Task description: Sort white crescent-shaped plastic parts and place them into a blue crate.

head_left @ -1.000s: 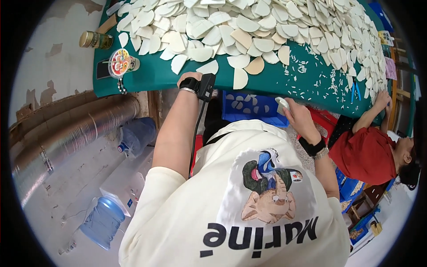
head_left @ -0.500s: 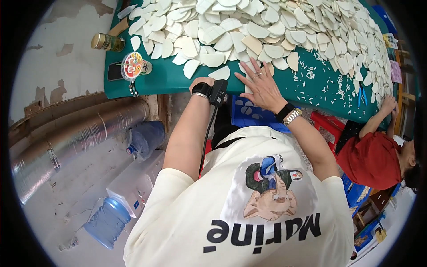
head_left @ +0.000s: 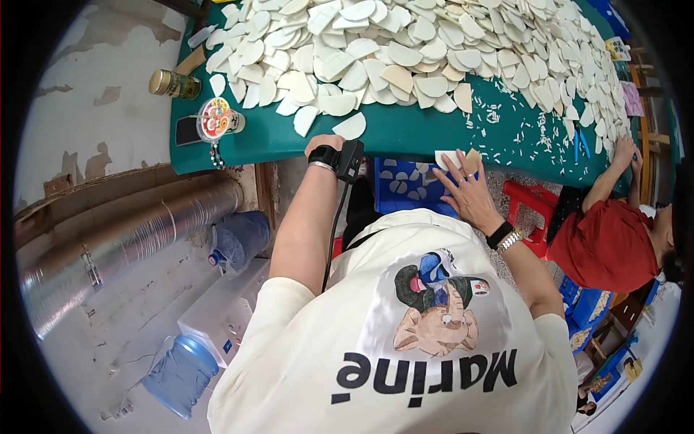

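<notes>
My right hand (head_left: pixel 470 197), fingers spread wide, lies over a white piece (head_left: pixel 442 157) at the near edge of the green bench (head_left: pixel 289 141), near a blue crate (head_left: pixel 394 205). My left hand (head_left: pixel 325 143) is beside a loose half-round piece (head_left: pixel 350 127); I cannot tell its grip. Beyond: a heap (head_left: pixel 405 54) of similar pieces.

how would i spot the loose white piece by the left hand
On the dark green tabletop, find the heap of flat whitish pieces. Below it, by the person's left hand, lies the flat white half-round piece; no visible neighbour lies nearer that hand.
</notes>
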Demonstrator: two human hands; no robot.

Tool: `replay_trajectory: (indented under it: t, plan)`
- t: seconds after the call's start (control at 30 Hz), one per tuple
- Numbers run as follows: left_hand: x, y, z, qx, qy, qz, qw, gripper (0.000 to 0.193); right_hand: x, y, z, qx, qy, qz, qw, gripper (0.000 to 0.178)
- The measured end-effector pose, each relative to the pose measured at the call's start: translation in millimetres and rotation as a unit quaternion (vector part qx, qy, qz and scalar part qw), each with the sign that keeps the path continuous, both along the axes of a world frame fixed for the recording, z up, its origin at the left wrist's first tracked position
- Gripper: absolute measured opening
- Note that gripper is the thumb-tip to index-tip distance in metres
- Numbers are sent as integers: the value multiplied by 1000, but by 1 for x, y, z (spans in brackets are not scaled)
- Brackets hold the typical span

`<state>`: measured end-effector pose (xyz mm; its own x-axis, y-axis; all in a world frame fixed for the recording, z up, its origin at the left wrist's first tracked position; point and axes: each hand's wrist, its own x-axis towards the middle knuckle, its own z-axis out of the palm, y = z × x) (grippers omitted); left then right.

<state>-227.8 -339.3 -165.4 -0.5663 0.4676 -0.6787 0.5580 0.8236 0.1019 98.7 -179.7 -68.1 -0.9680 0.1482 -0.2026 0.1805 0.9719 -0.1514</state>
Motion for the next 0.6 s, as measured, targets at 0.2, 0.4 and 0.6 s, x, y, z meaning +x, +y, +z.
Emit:
replay_trajectory:
  t: [0.2,0.4,0.6]
  plan:
    - [24,-31,-24,105,-91,314,939,27,-5,-1,6,-2,94,-51,994,49]
    - [43,-82,55,508,-94,423,744,24,-115,-26,30,-119,174,-5,978,61]
    - [-28,-51,81,504,186,47,842,49,-227,-64,5,-82,148,77,983,67]
